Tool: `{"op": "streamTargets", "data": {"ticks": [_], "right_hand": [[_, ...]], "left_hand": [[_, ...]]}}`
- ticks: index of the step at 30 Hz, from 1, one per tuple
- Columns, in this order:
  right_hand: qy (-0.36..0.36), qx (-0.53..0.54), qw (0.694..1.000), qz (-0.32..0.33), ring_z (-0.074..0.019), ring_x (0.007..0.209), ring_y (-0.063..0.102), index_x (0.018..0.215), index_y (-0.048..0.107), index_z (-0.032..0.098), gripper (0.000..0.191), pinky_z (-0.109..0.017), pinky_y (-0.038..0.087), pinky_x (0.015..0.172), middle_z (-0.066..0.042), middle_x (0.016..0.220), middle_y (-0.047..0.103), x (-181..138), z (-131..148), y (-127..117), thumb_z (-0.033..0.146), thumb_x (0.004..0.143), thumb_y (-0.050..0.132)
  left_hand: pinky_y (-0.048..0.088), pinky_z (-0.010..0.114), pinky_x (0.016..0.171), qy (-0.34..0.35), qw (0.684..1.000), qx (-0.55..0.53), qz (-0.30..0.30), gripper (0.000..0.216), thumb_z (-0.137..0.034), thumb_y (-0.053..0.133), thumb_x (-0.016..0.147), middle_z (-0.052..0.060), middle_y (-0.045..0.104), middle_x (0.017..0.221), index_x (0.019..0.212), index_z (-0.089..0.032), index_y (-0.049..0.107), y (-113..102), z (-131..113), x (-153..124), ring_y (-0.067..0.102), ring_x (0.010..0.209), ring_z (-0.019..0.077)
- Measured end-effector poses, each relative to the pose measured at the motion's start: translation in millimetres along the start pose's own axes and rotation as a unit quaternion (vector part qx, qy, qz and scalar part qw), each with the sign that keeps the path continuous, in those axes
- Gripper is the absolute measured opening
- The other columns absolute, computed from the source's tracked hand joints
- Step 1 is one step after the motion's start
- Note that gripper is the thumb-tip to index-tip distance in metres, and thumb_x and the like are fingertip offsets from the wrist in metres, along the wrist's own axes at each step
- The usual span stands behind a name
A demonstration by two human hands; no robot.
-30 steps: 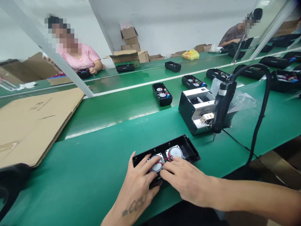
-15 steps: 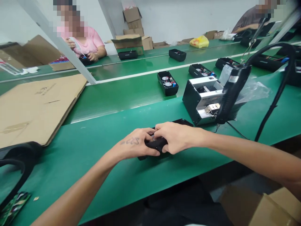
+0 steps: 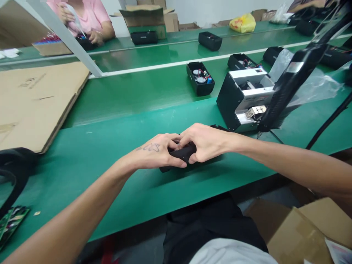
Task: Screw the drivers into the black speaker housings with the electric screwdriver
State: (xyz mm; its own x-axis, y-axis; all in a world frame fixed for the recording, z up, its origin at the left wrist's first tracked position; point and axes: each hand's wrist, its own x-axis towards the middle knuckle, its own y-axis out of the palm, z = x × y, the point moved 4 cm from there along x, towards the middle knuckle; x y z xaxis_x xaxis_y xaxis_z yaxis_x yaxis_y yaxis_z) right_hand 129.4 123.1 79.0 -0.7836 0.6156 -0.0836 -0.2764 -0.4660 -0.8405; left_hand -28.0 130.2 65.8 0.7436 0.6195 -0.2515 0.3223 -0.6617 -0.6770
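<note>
A long green-topped surface runs across the room in front of the person, and a large flat sheet of tan cardboard lies on it to the far left. Across the way, a co-worker in a pink shirt sits at a further green bench. To the right of the person's hands stands a boxy silver-and-black machine, with a long black corded power tool hanging tilted just beside it. Further back sits an open black rectangular case holding two round silver parts.

The person's left arm and right arm both reach forward and inward, meeting low over the surface. The left hand, with an inked mark on its back, and the right hand are pressed close together, backs up, fingers curled down around a black piece (most of it is hidden by the fingers, so its exact shape can't be told). Beneath the hands, on the surface, lies a flat black plastic housing, its edges showing on either side.
</note>
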Motion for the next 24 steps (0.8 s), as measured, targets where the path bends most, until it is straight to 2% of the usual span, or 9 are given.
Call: {"op": "streamTargets", "data": {"ticks": [5,10,15,18,21,23,24], "right_hand": [[-0.037,-0.008,0.999,-0.016,-0.0177,0.081,0.062,0.092,0.078,0.016,0.018,-0.029,0.038,0.066,-0.003,0.097,0.074,-3.1,2.2,4.2,0.024,0.076,0.082],[-0.001,-0.006,1.000,-0.031,-0.0160,0.072,0.061,0.081,0.076,0.015,0.011,-0.029,0.035,0.062,-0.002,0.086,0.073,-1.2,1.0,7.1,0.021,0.074,0.082],[0.003,-0.024,0.999,-0.032,-0.0191,0.073,0.064,0.082,0.078,0.014,0.008,-0.030,0.037,0.063,-0.005,0.085,0.074,3.8,1.7,9.7,0.017,0.074,0.080],[0.009,-0.053,0.998,-0.029,-0.0218,0.075,0.068,0.084,0.078,0.015,0.012,-0.031,0.040,0.063,-0.007,0.090,0.077,1.5,6.6,11.9,0.021,0.074,0.082],[-0.004,-0.101,0.994,-0.029,-0.0268,0.086,0.072,0.095,0.079,0.015,0.017,-0.035,0.049,0.071,-0.010,0.104,0.078,-16.1,19.2,10.6,0.023,0.081,0.080],[-0.032,-0.104,0.991,-0.080,-0.0291,0.101,0.073,0.109,0.079,0.016,0.022,-0.039,0.056,0.085,-0.012,0.117,0.077,-39.3,27.1,3.4,0.024,0.088,0.077],[-0.040,-0.091,0.985,-0.142,-0.0293,0.108,0.072,0.117,0.077,0.018,0.026,-0.041,0.057,0.092,-0.011,0.123,0.076,-54.6,27.8,-3.3,0.024,0.092,0.075]], "left_hand": [[0.047,0.025,0.074,-0.014,1.000,-0.005,0.009,0.022,-0.047,0.081,0.081,-0.003,0.069,0.128,0.075,-0.026,0.083,0.4,2.8,0.6,0.068,0.098,0.0169],[0.045,0.024,0.069,-0.012,1.000,-0.024,0.015,0.022,-0.047,0.084,0.080,-0.005,0.070,0.123,0.074,-0.026,0.083,1.9,4.5,1.8,0.067,0.093,0.0143],[0.044,0.026,0.064,-0.010,0.999,-0.030,0.011,0.025,-0.046,0.084,0.079,-0.004,0.071,0.117,0.069,-0.023,0.080,1.5,5.1,3.5,0.066,0.083,0.0125],[0.049,0.028,0.075,0.004,1.000,-0.009,-0.001,0.022,-0.045,0.086,0.079,-0.004,0.073,0.124,0.073,-0.025,0.082,2.2,4.5,2.0,0.070,0.095,0.0168],[0.050,0.037,0.095,0.033,0.997,0.067,-0.029,0.015,-0.045,0.086,0.082,-0.003,0.072,0.137,0.091,-0.033,0.085,12.2,0.0,-6.5,0.069,0.116,0.0243],[0.043,0.049,0.107,0.059,0.985,0.143,-0.073,0.017,-0.042,0.085,0.084,-0.004,0.072,0.141,0.100,-0.038,0.084,26.2,-4.5,-16.3,0.065,0.127,0.0292],[0.039,0.056,0.110,0.074,0.976,0.178,-0.102,0.015,-0.041,0.085,0.085,-0.004,0.072,0.142,0.099,-0.038,0.083,35.0,-6.5,-21.9,0.064,0.129,0.0311]]}}
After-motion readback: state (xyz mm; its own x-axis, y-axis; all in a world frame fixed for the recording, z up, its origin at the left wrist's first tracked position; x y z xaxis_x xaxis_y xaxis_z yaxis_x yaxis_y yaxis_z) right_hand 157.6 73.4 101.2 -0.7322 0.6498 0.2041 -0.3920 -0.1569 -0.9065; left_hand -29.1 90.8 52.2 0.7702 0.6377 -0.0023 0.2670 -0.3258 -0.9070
